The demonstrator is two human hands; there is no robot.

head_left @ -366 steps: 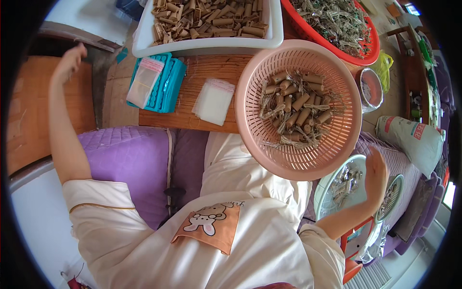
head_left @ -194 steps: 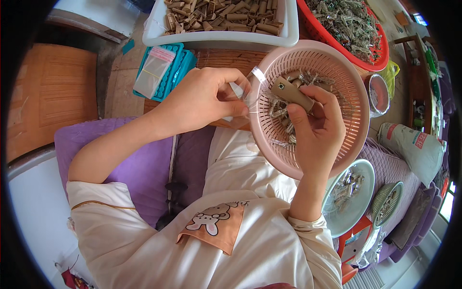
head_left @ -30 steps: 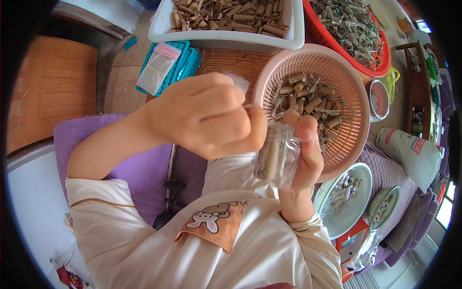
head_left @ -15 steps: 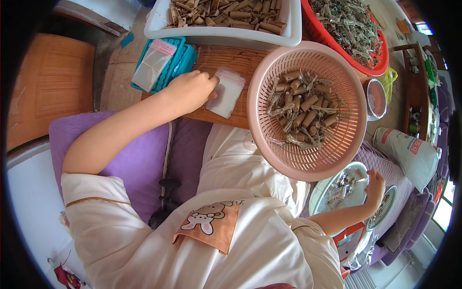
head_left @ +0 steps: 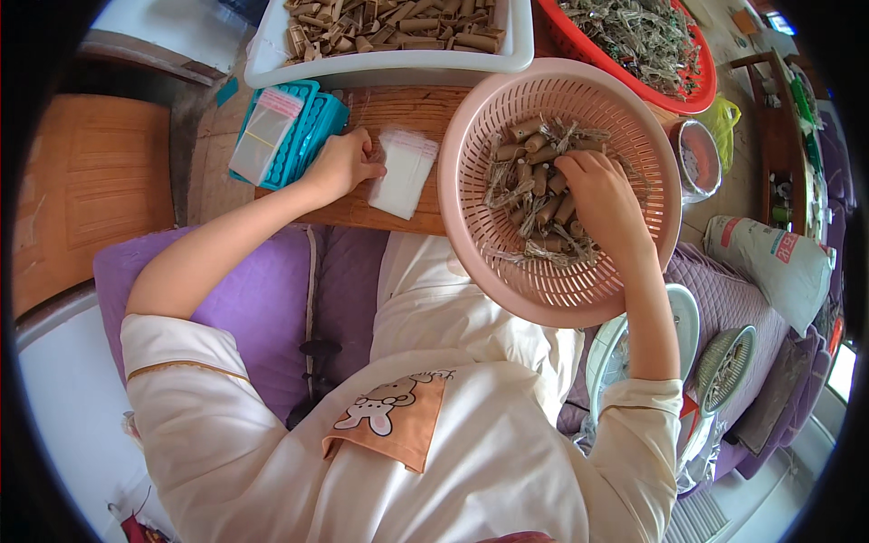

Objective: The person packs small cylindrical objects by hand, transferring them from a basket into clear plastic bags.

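My left hand (head_left: pixel 342 167) rests at the left edge of a stack of small clear plastic bags (head_left: pixel 401 181) on the wooden table. Its thumb touches the stack, and a gap shows between thumb and fingers. My right hand (head_left: pixel 602 195) reaches into a pink slotted basket (head_left: pixel 475 204), its fingers bent together over the heap. Short brown tubes (head_left: pixel 550 210) with clear, stringy plastic strands lie in there. What the right fingertips grip is hidden among the tubes.
Teal trays (head_left: pixel 317 122) carry a banded bundle of clear bags (head_left: pixel 265 136). Beyond stand a white tub (head_left: pixel 389 65) of brown pieces and a red basket (head_left: pixel 647 77) of clear strands. Right of me are a pale green basin (head_left: pixel 686 317), a small green basket (head_left: pixel 727 371) and a white sack (head_left: pixel 774 267).
My right hand has moved from beside the pale green basin up into the pink basket. My left hand has drawn slightly left, with thumb and fingers now farther apart.
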